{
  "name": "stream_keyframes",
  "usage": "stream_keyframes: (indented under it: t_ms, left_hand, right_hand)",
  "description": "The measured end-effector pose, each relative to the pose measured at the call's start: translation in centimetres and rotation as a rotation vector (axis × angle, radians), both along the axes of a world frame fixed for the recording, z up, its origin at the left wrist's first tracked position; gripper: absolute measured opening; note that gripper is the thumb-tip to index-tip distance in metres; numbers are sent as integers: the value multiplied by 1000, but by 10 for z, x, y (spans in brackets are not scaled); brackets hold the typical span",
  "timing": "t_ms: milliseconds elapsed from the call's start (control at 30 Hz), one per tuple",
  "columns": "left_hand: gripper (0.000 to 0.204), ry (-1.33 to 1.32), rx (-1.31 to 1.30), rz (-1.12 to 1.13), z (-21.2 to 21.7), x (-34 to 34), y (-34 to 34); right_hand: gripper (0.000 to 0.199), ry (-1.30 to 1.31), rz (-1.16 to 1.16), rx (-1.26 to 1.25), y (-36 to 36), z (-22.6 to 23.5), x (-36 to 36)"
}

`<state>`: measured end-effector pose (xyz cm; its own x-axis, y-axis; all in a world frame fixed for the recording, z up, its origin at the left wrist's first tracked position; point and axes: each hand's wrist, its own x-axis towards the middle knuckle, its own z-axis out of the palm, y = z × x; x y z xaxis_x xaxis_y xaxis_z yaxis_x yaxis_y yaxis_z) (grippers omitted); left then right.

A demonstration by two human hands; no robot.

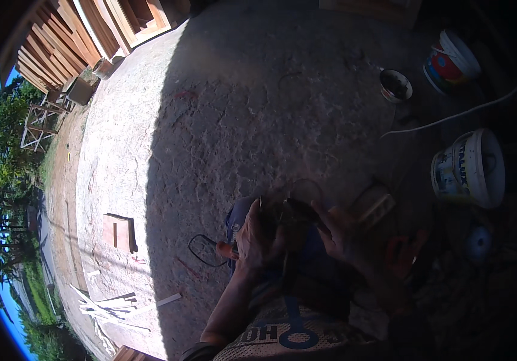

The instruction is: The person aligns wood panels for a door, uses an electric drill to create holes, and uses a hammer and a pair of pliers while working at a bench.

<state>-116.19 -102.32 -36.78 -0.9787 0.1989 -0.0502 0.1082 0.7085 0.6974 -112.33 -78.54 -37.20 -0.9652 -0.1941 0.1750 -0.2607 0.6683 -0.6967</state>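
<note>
In deep shade over my lap, my left hand [251, 239] and my right hand [338, 233] are raised side by side, fingers bent inward. Between them is a dark object [297, 212]; the shadow hides its kind, and both hands seem closed on its sides. Just left of my left wrist shows an orange piece [227, 249], with a thin black loop [203, 250] lying beside it on the ground. Beyond my right hand lies a pale block-like piece [380, 209], with an orange tool-like thing [404, 254] nearer to me.
Two white paint buckets [486, 168] and a small pot [395, 85] stand at the right, near a pale cord [451, 117]. On the sunlit concrete at the left lie a slotted wooden piece [119, 232] and several white strips [111, 308]. Stacked boards [60, 45] lean at the far left.
</note>
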Motion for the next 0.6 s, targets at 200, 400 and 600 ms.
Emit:
stream_keyframes:
  t_ms: [200,400,600]
  left_hand:
    - [87,45,-39,-18,3,3,1]
    - [90,7,-43,2,2,5,0]
    - [79,107,-52,-3,-3,5,1]
  right_hand:
    - [76,7,36,184,2,-8,16]
    - [75,-3,60,94,3,10,9]
    - [76,-204,-63,7,-5,-5,27]
